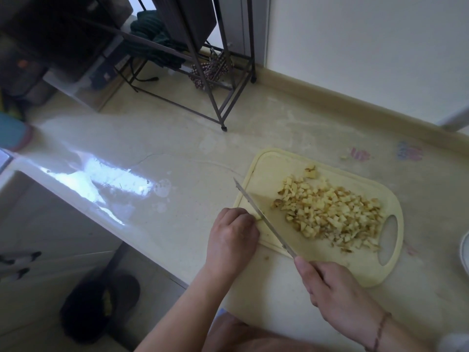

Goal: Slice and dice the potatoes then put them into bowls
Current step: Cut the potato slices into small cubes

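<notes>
A pale yellow cutting board [269,166] lies on the counter at the right. A heap of diced potato [330,214] covers its middle. My right hand [335,293] grips the handle of a long knife [261,217]; the blade runs up and left across the board's near-left part. My left hand [232,237] is curled at the board's left corner, right beside the blade, over a small piece of potato that is mostly hidden under the fingers.
The rim of a white bowl [465,252] shows at the right edge. A dark metal rack [223,97] stands on the counter behind the board. The counter's front edge runs diagonally at the left, with a dark bin [99,308] on the floor below.
</notes>
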The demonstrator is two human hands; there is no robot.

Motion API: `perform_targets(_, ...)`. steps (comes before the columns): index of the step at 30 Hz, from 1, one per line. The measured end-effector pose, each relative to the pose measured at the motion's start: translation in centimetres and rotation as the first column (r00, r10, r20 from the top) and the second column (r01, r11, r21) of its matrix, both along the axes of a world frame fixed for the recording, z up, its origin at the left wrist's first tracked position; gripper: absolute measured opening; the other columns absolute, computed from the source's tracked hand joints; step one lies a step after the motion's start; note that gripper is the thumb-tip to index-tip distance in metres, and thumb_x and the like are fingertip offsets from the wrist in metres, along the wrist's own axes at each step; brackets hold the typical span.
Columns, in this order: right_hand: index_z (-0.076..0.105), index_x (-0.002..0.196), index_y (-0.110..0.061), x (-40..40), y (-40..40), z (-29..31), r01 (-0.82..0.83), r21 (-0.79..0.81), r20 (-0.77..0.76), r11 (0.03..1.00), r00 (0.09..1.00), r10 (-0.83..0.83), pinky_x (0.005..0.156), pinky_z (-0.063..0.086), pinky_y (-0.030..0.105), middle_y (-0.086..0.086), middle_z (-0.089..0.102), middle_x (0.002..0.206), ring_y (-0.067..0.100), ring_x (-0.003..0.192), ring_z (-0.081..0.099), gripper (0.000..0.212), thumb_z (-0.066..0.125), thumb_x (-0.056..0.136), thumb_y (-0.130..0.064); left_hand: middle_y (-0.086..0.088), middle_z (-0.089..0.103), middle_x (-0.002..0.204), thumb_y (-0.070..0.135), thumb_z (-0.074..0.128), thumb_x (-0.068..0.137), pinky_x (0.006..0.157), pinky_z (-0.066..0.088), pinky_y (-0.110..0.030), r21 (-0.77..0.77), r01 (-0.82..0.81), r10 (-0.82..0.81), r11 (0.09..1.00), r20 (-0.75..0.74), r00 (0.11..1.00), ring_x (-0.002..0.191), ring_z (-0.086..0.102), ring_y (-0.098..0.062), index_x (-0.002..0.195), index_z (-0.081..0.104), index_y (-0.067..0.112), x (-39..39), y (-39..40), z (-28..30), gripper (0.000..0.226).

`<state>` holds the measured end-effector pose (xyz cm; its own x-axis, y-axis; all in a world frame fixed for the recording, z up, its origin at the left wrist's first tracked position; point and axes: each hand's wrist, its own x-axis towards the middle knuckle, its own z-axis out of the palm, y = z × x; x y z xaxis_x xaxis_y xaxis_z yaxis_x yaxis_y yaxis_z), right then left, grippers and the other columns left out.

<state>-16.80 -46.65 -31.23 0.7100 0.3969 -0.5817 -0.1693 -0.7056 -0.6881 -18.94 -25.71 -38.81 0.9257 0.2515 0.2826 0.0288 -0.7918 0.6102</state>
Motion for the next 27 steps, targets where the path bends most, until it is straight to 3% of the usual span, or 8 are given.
perform_targets(9,0.038,0.058,-0.014,-0.3,0.1,-0.4,-0.019,-0.036,-0.009,0.999,1.0,0.019,0.056,0.044,0.036,-0.003,0.042,0.047,0.006,0.046,0.04,0.078,0.021,0.072,-0.089,-0.001,0.073,0.083,-0.004,0.084,0.072,0.062,0.054,-0.033,0.005,0.021,-0.021,1.0,-0.063,0.998,0.071,0.063,-0.023,0.082,0.078,0.009,0.4,-0.4,-0.5,0.017)
perform_targets(11,0.038,0.056,-0.013,-0.2,0.5,-0.9,-0.028,-0.049,0.012,0.998,1.0,0.028,0.058,0.045,0.037,0.0,0.045,0.047,0.007,0.046,0.043,0.082,0.017,0.07,-0.091,-0.001,0.073,0.084,-0.003,0.084,0.073,0.062,0.054,-0.034,0.004,0.026,-0.026,1.0,-0.07,0.997,0.071,0.064,-0.024,0.082,0.078,0.008,0.5,-0.4,-0.5,0.016)
perform_targets(16,0.041,0.054,-0.015,0.5,1.6,-1.0,-0.018,-0.031,0.049,0.999,0.999,0.019,0.062,0.045,0.038,0.009,0.052,0.051,0.017,0.049,0.052,0.067,0.024,0.077,-0.075,-0.004,0.073,0.085,-0.003,0.081,0.075,0.065,0.056,-0.034,0.026,0.039,-0.037,0.999,-0.064,0.997,0.074,0.065,-0.024,0.085,0.076,0.007,0.4,-0.5,-0.5,0.015)
perform_targets(18,0.043,0.054,-0.013,0.6,0.8,-1.0,0.016,-0.038,0.064,0.999,0.998,-0.014,0.06,0.045,0.038,0.014,0.057,0.055,0.019,0.051,0.055,0.073,0.023,0.076,-0.08,-0.003,0.073,0.086,-0.003,0.079,0.077,0.066,0.056,-0.033,0.029,0.045,-0.043,0.999,-0.058,0.997,0.075,0.065,-0.022,0.085,0.075,0.007,0.3,-0.4,-0.5,0.013)
perform_targets(21,0.041,0.056,-0.01,0.7,-1.0,-1.1,0.122,-0.025,0.027,0.992,0.992,-0.121,0.047,0.033,0.031,0.009,0.043,0.047,0.012,0.04,0.04,0.087,0.021,0.064,-0.095,-0.001,0.072,0.087,0.001,0.076,0.081,0.069,0.055,-0.033,0.024,0.028,-0.027,0.999,-0.067,0.997,0.077,0.065,-0.02,0.083,0.074,0.01,0.7,-0.7,-0.5,0.009)
perform_targets(23,0.039,0.057,-0.013,0.6,-1.5,-0.9,0.171,-0.009,-0.02,0.985,0.985,-0.171,0.047,0.027,0.026,0.0,0.036,0.046,0.008,0.039,0.032,0.08,0.025,0.064,-0.092,0.0,0.073,0.086,0.0,0.078,0.079,0.071,0.053,-0.029,0.016,0.035,-0.034,0.999,-0.077,0.996,0.077,0.065,-0.02,0.083,0.074,0.011,1.6,-1.2,-0.6,0.012)
perform_targets(27,0.039,0.058,-0.015,0.3,-1.5,-0.4,0.185,0.039,-0.06,0.982,0.981,-0.182,0.042,0.025,0.02,-0.002,0.036,0.046,0.006,0.036,0.031,0.071,0.028,0.075,-0.083,0.001,0.073,0.083,-0.003,0.078,0.076,0.07,0.046,-0.024,-0.047,0.062,-0.066,0.997,-0.095,0.993,0.076,0.065,-0.022,0.083,0.075,0.011,3.5,-2.3,0.0,0.016)
